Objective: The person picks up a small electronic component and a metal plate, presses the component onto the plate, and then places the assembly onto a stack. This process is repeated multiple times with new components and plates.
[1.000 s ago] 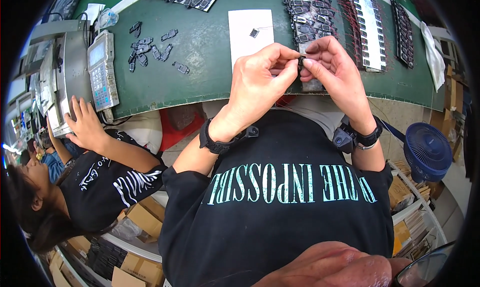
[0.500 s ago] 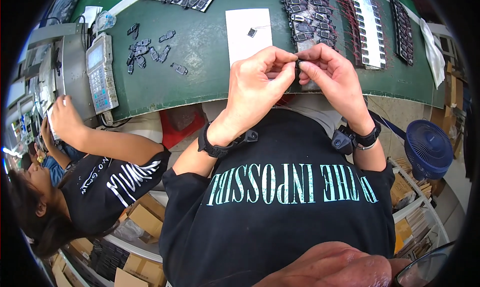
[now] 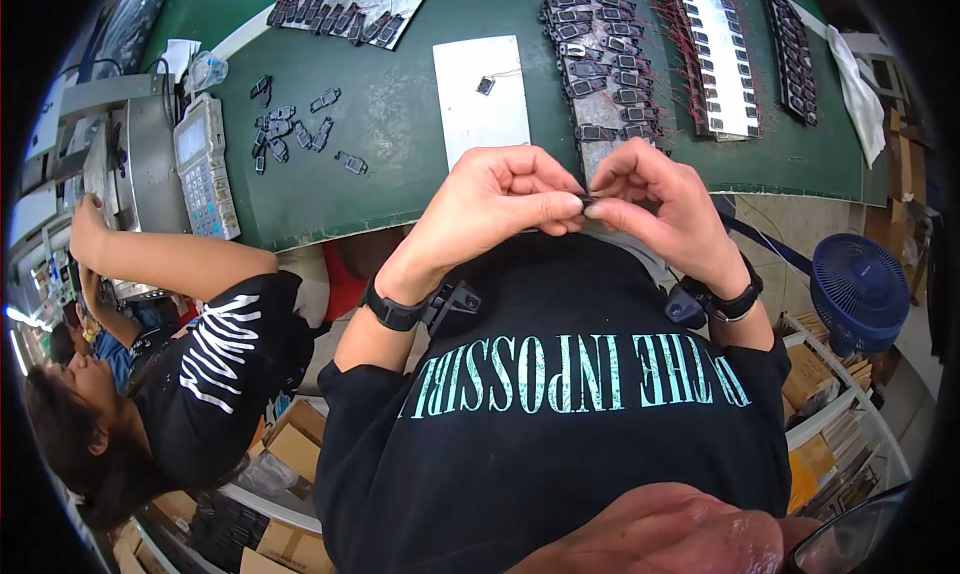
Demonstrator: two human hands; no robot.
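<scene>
Between my two hands, close to the table's front edge, is a small black part (image 3: 588, 204), mostly hidden by fingertips. My left hand (image 3: 510, 196) pinches it from one side with thumb and fingers. My right hand (image 3: 655, 189) grips its other side, the thumb pressed on it and the fingers curled. Beyond my left hand, a white sheet (image 3: 480, 124) carries one small dark square piece (image 3: 485, 86) with thin wires. Just past my right hand lies a board (image 3: 597, 152) bearing rows of black framed modules (image 3: 590, 69).
Loose black modules (image 3: 280, 129) lie at left beside a keypad device (image 3: 205, 164). Wired parts fill a white strip (image 3: 712, 54) on the right; a dark rack (image 3: 790, 59) stands beyond. A co-worker's arm (image 3: 180, 259) is at left, a blue fan (image 3: 860, 282) at right.
Both hands have drawn nearer to my body, still holding the small black part, now lower in view. The co-worker's arm has moved left. The table contents sit slightly shifted in view.
</scene>
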